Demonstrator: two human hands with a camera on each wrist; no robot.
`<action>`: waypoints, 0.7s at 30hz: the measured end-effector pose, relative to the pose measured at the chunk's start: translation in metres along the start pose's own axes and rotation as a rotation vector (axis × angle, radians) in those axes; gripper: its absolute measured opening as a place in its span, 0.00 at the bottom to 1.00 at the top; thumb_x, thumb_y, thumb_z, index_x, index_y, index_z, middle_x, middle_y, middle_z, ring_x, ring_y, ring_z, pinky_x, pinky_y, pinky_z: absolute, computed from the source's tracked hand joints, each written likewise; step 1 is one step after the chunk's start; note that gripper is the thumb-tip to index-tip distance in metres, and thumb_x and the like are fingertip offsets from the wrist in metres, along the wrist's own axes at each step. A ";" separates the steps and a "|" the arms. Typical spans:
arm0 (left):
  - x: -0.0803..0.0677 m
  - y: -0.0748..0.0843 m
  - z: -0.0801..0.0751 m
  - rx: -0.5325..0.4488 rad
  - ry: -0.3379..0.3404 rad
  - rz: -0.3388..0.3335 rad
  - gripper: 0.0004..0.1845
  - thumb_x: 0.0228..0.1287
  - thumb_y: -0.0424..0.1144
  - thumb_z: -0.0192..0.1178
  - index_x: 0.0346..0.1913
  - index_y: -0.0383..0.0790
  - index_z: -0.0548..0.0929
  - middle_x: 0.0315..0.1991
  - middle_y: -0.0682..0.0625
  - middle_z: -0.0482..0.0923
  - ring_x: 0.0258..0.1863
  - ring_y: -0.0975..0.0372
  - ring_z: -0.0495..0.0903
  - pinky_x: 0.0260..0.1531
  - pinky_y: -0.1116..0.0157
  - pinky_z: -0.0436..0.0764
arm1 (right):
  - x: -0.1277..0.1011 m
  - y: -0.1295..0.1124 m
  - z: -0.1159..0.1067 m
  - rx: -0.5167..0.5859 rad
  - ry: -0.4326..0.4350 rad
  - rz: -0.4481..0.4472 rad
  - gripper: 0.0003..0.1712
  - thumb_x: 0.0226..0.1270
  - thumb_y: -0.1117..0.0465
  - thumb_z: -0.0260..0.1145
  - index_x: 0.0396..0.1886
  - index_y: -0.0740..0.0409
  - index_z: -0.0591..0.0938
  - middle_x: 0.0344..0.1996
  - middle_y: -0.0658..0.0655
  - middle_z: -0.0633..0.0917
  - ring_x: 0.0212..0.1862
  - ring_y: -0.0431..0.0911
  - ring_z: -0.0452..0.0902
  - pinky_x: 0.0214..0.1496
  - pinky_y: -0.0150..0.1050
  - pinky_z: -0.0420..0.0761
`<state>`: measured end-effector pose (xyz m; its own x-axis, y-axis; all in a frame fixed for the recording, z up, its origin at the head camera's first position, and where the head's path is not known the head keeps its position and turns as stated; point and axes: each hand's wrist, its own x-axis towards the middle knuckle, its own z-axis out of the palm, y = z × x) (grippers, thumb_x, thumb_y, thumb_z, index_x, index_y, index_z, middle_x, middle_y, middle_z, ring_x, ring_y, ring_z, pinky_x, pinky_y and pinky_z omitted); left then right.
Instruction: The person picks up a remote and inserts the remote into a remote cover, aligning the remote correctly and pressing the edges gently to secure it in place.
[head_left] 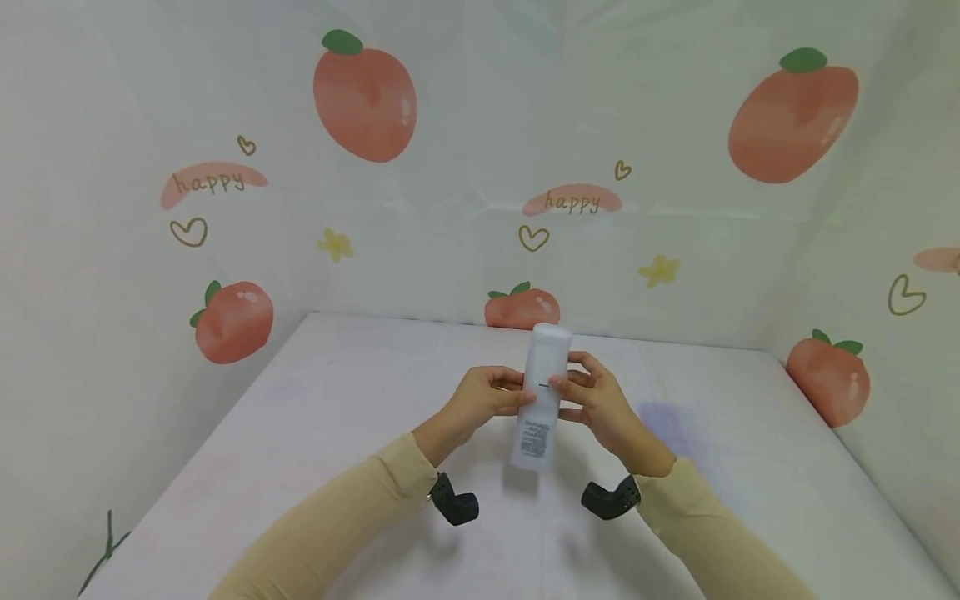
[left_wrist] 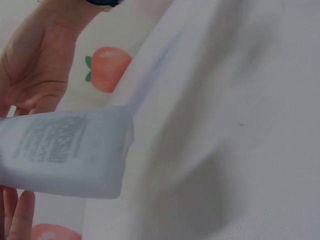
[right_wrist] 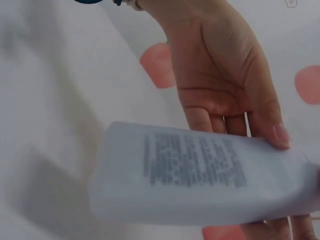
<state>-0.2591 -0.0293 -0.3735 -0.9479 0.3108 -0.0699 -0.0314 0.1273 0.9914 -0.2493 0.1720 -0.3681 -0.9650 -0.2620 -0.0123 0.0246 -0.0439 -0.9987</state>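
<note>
Both hands hold a white plastic bottle (head_left: pixel 542 396) in the middle of the head view. It stands nearly upright, its top leaning slightly right and its base raised off the table. A short dark mark and a block of small grey print show on its front. My left hand (head_left: pixel 480 396) grips it from the left, thumb on the front. From the right, my right hand (head_left: pixel 596 400) grips it, thumb on the front and fingers partly hidden behind. The bottle's lower part (left_wrist: pixel 70 152) fills the left of the left wrist view; its printed face (right_wrist: pixel 195 165) shows in the right wrist view.
Under the hands is a white table (head_left: pixel 375 375) with a faint purple stain (head_left: pixel 667 425) at right. A pale backdrop (head_left: pixel 465 125) with peach prints rises behind and at the sides. Dark wrist devices (head_left: pixel 456 502) sit below the cuffs of the beige sleeves (head_left: pixel 352 521).
</note>
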 end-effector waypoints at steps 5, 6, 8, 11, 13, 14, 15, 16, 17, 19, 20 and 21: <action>-0.001 0.003 -0.001 0.048 0.049 0.084 0.17 0.55 0.35 0.71 0.46 0.33 0.84 0.43 0.43 0.84 0.39 0.60 0.82 0.45 0.61 0.83 | -0.002 -0.003 0.001 0.040 -0.034 0.011 0.23 0.74 0.57 0.58 0.63 0.55 0.64 0.48 0.50 0.78 0.50 0.43 0.78 0.58 0.49 0.79; -0.001 0.004 -0.003 0.055 0.054 0.106 0.16 0.54 0.34 0.72 0.46 0.33 0.84 0.43 0.43 0.85 0.40 0.60 0.83 0.46 0.60 0.83 | -0.003 -0.004 0.001 0.040 -0.038 0.019 0.25 0.75 0.53 0.55 0.65 0.57 0.63 0.51 0.53 0.77 0.52 0.44 0.77 0.61 0.49 0.77; 0.000 0.005 -0.006 0.066 0.059 0.145 0.16 0.52 0.32 0.72 0.45 0.34 0.84 0.43 0.44 0.85 0.41 0.59 0.83 0.48 0.58 0.82 | -0.004 -0.006 0.001 0.023 -0.032 0.046 0.31 0.76 0.45 0.48 0.68 0.61 0.60 0.55 0.57 0.73 0.54 0.45 0.76 0.64 0.48 0.74; 0.002 0.006 -0.010 0.088 0.069 0.201 0.15 0.51 0.29 0.72 0.44 0.36 0.84 0.43 0.44 0.85 0.44 0.58 0.83 0.51 0.55 0.80 | -0.007 -0.009 0.003 -0.046 0.005 0.112 0.40 0.74 0.37 0.39 0.71 0.64 0.56 0.58 0.63 0.70 0.52 0.46 0.76 0.62 0.46 0.76; 0.002 0.006 -0.011 0.106 0.079 0.237 0.14 0.51 0.28 0.72 0.43 0.37 0.85 0.43 0.46 0.85 0.44 0.58 0.83 0.51 0.54 0.80 | -0.007 -0.009 0.003 -0.064 0.019 0.170 0.39 0.75 0.37 0.39 0.70 0.63 0.57 0.53 0.63 0.73 0.46 0.45 0.77 0.54 0.41 0.81; 0.002 0.006 -0.011 0.110 0.080 0.255 0.13 0.51 0.28 0.71 0.42 0.37 0.85 0.42 0.46 0.85 0.44 0.58 0.83 0.51 0.55 0.81 | -0.008 -0.009 0.003 -0.059 0.014 0.197 0.37 0.76 0.38 0.40 0.69 0.62 0.58 0.50 0.61 0.75 0.42 0.43 0.77 0.50 0.39 0.82; 0.002 0.006 -0.011 0.116 0.080 0.274 0.13 0.51 0.27 0.71 0.42 0.36 0.85 0.42 0.45 0.84 0.44 0.57 0.82 0.50 0.56 0.81 | -0.008 -0.008 0.003 -0.035 0.003 0.220 0.36 0.76 0.38 0.42 0.68 0.61 0.59 0.46 0.58 0.77 0.39 0.43 0.77 0.47 0.37 0.83; 0.002 0.006 -0.011 0.126 0.080 0.293 0.13 0.50 0.26 0.71 0.41 0.36 0.85 0.42 0.46 0.84 0.45 0.57 0.82 0.50 0.57 0.82 | -0.008 -0.008 0.003 -0.003 -0.014 0.238 0.34 0.76 0.39 0.44 0.67 0.60 0.60 0.42 0.56 0.78 0.37 0.42 0.77 0.45 0.36 0.83; 0.002 0.006 -0.010 0.139 0.079 0.313 0.13 0.50 0.25 0.71 0.41 0.36 0.85 0.42 0.46 0.83 0.45 0.57 0.82 0.51 0.58 0.82 | -0.008 -0.008 0.002 0.035 -0.031 0.251 0.31 0.76 0.40 0.46 0.65 0.58 0.62 0.40 0.54 0.78 0.36 0.41 0.77 0.44 0.35 0.83; 0.001 0.005 -0.009 0.196 0.090 0.359 0.13 0.49 0.25 0.72 0.40 0.37 0.86 0.43 0.46 0.82 0.47 0.56 0.80 0.53 0.60 0.80 | -0.009 -0.008 0.001 0.107 -0.068 0.252 0.25 0.76 0.44 0.50 0.61 0.57 0.66 0.38 0.51 0.78 0.36 0.41 0.78 0.43 0.34 0.83; 0.001 0.004 -0.008 0.241 0.107 0.383 0.14 0.48 0.26 0.73 0.40 0.38 0.86 0.43 0.47 0.82 0.49 0.56 0.79 0.56 0.60 0.79 | -0.009 -0.008 0.001 0.132 -0.084 0.246 0.21 0.76 0.47 0.52 0.58 0.55 0.68 0.39 0.51 0.77 0.36 0.41 0.79 0.42 0.33 0.83; 0.001 0.003 -0.008 0.294 0.130 0.404 0.14 0.47 0.27 0.74 0.39 0.40 0.87 0.44 0.48 0.81 0.50 0.56 0.77 0.58 0.59 0.77 | -0.009 -0.008 0.000 0.146 -0.095 0.238 0.19 0.76 0.49 0.53 0.57 0.54 0.70 0.40 0.51 0.77 0.36 0.41 0.79 0.42 0.33 0.83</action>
<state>-0.2622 -0.0359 -0.3696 -0.8982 0.2722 0.3451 0.4181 0.2870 0.8619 -0.2405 0.1744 -0.3603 -0.8992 -0.3700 -0.2337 0.2911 -0.1071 -0.9507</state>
